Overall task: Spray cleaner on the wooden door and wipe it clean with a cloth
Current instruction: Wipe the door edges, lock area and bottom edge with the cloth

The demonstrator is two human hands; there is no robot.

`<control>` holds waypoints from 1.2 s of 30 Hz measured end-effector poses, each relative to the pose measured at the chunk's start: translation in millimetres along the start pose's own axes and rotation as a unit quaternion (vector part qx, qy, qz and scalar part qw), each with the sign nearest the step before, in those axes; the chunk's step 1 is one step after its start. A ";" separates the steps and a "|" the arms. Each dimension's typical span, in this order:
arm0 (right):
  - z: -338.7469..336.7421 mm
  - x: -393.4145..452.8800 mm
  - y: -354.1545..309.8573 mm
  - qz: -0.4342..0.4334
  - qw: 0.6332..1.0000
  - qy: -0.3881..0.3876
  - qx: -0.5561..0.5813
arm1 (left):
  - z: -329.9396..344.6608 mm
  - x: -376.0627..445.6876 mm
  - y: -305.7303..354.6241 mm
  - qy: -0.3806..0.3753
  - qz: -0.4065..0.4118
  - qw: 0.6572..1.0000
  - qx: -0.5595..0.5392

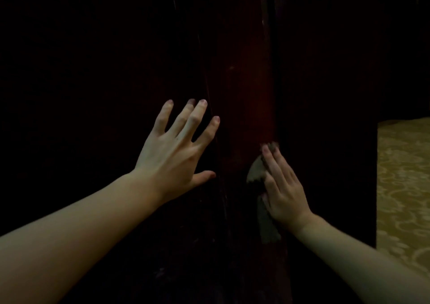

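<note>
A dark reddish-brown wooden door (246,82) fills most of the view in dim light. My left hand (176,147) lies flat against it with fingers spread and holds nothing. My right hand (282,185) presses a grey-brown cloth (257,171) flat against the door's narrow upright strip. The cloth sticks out to the left of the fingers and hangs down below the palm. No spray bottle is in view.
A yellow patterned floor or carpet (402,180) shows at the right, past the door's edge. Everything left of the door strip is too dark to make out.
</note>
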State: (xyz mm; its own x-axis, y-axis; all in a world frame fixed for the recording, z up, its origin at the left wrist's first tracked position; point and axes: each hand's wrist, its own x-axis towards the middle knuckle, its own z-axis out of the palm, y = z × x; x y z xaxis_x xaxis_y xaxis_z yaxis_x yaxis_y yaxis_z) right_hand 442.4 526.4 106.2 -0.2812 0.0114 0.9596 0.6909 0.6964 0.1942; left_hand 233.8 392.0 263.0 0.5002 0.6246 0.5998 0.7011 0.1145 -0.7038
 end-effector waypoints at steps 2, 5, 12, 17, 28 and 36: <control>0.3 -28.3 -6.6 -0.003 0.999 -0.031 -0.009 | -0.5 -2.0 5.2 -0.007 -0.010 1.000 0.001; -0.8 -17.6 -15.5 0.010 1.000 -0.027 -0.005 | -2.5 -1.4 10.6 -0.010 -0.024 1.000 -0.006; 3.4 60.4 -50.4 0.064 0.996 0.051 0.028 | -1.1 -17.1 7.0 -0.003 -0.013 1.000 -0.016; 13.9 -22.7 -68.7 0.025 0.999 -0.028 0.014 | -0.5 -46.9 -18.1 0.021 -0.057 0.998 -0.030; 9.3 112.7 -94.7 0.089 0.993 0.076 -0.014 | -1.0 -75.7 -51.4 -0.008 -0.039 0.999 -0.003; 20.1 -23.3 -111.5 -0.047 0.996 -0.067 -0.046 | -2.3 -119.9 -80.6 0.006 -0.057 0.998 -0.022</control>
State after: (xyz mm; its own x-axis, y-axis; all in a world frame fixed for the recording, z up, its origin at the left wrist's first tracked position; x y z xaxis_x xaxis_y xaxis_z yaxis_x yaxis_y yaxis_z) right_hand 358.6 462.9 58.1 -0.4300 0.0493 0.9015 0.7137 0.6301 0.3060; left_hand 118.5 306.0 248.7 0.4213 0.6000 0.6801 0.7752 0.1509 -0.6134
